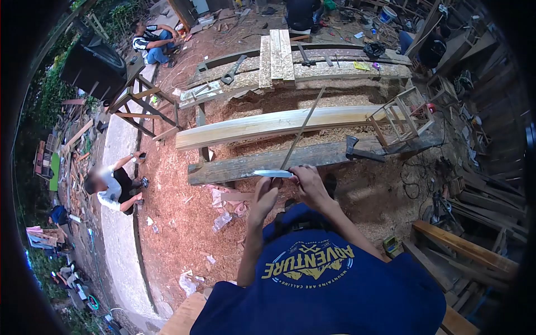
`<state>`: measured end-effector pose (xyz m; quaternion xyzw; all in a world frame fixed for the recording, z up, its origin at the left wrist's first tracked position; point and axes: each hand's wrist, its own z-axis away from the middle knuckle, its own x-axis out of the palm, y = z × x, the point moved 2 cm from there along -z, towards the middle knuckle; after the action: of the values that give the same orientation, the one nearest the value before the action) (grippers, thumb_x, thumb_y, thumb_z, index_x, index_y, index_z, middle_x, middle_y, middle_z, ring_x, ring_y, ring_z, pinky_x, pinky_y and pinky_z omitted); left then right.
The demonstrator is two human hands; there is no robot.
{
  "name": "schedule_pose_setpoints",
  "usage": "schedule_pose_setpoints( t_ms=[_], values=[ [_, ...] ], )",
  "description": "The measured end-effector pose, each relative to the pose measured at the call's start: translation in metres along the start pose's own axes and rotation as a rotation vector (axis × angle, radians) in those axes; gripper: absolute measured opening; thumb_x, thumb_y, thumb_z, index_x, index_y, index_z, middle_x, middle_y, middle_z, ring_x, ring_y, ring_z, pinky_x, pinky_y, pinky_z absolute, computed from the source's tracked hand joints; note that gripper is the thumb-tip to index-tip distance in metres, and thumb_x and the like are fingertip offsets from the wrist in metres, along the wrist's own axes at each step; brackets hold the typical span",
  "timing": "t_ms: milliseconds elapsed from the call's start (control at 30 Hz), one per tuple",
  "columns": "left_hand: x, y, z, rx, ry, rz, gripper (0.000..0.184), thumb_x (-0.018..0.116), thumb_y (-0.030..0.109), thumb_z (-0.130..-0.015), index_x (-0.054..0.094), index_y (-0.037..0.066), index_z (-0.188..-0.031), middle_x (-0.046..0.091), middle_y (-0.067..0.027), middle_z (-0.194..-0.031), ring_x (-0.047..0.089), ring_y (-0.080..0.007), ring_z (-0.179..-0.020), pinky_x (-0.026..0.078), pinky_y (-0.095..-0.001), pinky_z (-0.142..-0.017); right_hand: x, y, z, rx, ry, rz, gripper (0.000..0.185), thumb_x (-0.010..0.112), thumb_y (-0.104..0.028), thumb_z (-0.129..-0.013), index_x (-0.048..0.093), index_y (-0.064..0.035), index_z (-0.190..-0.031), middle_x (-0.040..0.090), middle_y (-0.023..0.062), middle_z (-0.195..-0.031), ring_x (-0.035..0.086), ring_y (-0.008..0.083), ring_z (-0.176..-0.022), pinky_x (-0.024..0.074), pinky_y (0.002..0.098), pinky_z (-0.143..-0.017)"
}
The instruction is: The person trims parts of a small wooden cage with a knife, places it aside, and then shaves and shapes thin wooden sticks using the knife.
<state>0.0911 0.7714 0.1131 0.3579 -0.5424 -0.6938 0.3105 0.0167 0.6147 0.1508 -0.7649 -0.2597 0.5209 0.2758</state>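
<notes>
Brown wood, long and slim, is being held out ahead of the body: a wooden strip (304,128) is being gripped near its close end by the left hand (267,191), with the far end being pointed away over the pale beam (234,128). Little weight is being suggested by so thin a section, and some springiness along the length is being expected; under a sideways push it is probably being put at risk of bending or snapping. Firm hold is best being taken close to the near end, where less whip is being passed to the grip. The left fingers appear to be clenched round it, though their contact is being partly hidden by the blade.

Across that end a silvery knife (272,173) is being held, its handle being enclosed by the clenched fingers of the right hand (305,180). Its blade is being judged stiff and sharp, so it is safely being grasped by the handle only.

Beyond the hands, a hatchet (352,148) is being supported by a weathered grey plank (234,167). Farther out, pale boards (274,58) are being carried by the rear worktop (335,71). Shavings are being strewn over the ground (167,195), and to the left a phone is apparently being held by a crouching person (109,192).
</notes>
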Motion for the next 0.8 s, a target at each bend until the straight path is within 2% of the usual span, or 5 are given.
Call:
schedule_pose_setpoints(
  t_ms=[167,367,567,700,800],
  values=[
    [0.003,0.033,0.018,0.096,0.171,-0.153,0.016,0.056,0.010,-0.089,0.059,-0.005,-0.095,0.053,-0.0128,-0.066,0.045,-0.0166,-0.060,0.037,-0.0362,-0.057,0.008,0.003,-0.002,-0.093,0.002,0.048,0.022,0.054,-0.024,-0.094,0.059,-0.0049,-0.103,0.061,0.0126,-0.090,0.057,0.0317,-0.087,0.0401,0.0409,-0.083],
    [-0.001,-0.019,0.020,-0.004,0.072,-0.053,0.018,0.053,0.016,-0.097,0.060,0.002,-0.090,0.046,0.0027,-0.065,0.040,-0.0061,-0.058,0.033,-0.0259,-0.051,0.015,0.010,0.003,-0.161,0.115,0.127,0.019,0.058,-0.026,-0.090,0.059,-0.0077,-0.095,0.060,0.0103,-0.087,0.058,0.0300,-0.086,0.0400,0.0400,-0.080],
    [-0.006,0.006,0.044,-0.240,0.014,0.237,0.027,0.051,0.025,-0.101,0.063,0.001,-0.094,0.049,0.0028,-0.066,0.043,-0.0055,-0.058,0.035,-0.0237,-0.051,-0.001,0.062,0.015,0.136,0.154,0.268,0.015,0.056,-0.017,-0.089,0.059,-0.0074,-0.100,0.061,0.0125,-0.089,0.058,0.0316,-0.087,0.0392,0.0413,-0.080],
    [-0.007,-0.012,0.033,-0.258,0.009,0.270,0.030,0.050,0.028,-0.102,0.062,0.003,-0.092,0.046,0.0046,-0.066,0.039,-0.0037,-0.058,0.031,-0.0220,-0.050,0.018,0.067,0.029,0.169,0.152,0.239,0.014,0.054,-0.016,-0.090,0.058,-0.0069,-0.100,0.061,0.0123,-0.088,0.057,0.0320,-0.088,0.0382,0.0416,-0.076],
    [-0.007,-0.014,0.018,-0.129,0.018,0.046,0.032,0.050,0.029,-0.102,0.059,0.000,-0.092,0.053,-0.0008,-0.071,0.047,-0.0100,-0.065,0.040,-0.0276,-0.058,0.003,0.055,0.020,0.160,0.152,0.234,0.016,0.055,-0.019,-0.092,0.058,-0.0052,-0.099,0.061,0.0130,-0.089,0.057,0.0329,-0.087,0.0389,0.0421,-0.077]
  ],
)
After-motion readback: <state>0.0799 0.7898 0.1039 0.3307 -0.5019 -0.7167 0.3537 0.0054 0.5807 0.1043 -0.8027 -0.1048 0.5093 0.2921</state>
